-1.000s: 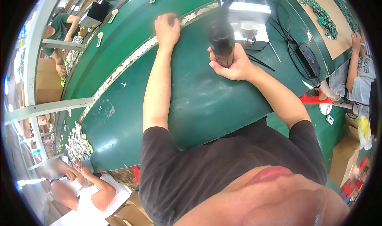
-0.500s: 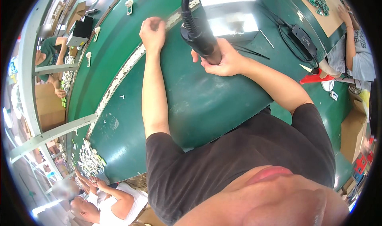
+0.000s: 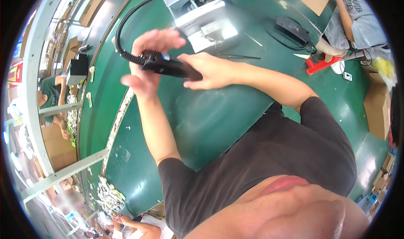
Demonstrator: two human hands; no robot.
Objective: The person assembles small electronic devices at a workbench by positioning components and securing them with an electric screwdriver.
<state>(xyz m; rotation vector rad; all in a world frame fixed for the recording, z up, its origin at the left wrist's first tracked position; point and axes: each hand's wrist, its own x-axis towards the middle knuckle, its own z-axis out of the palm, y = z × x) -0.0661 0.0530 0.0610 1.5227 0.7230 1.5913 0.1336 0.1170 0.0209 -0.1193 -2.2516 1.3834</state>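
Note:
My right hand (image 3: pixel 210 72) is wrapped round one end of a black corded hand tool (image 3: pixel 179 68), which looks like an electric screwdriver; its tip is not visible. The tool lies nearly level above the green tabletop (image 3: pixel 202 125). At the cable end, my left hand (image 3: pixel 147 84) is spread with fingers apart, blurred, behind the tool; whether it touches the tool I cannot tell. From that end a black cable (image 3: pixel 126 18) loops up and over toward a grey-white boxy machine (image 3: pixel 206 24) on the far side of the table.
A black power box (image 3: pixel 291 30) with wires, a thin rod (image 3: pixel 253 40) and dark ties (image 3: pixel 239 57) lie on the table. Left runs a green conveyor belt (image 3: pixel 99 112) with small white parts (image 3: pixel 89 99). White parts are heaped (image 3: pixel 110 195) at lower left. Co-workers sit around.
The tool has swung from upright to nearly level and moved left with my right hand. My left hand has opened wide and come to the tool's cable end. The view has shifted.

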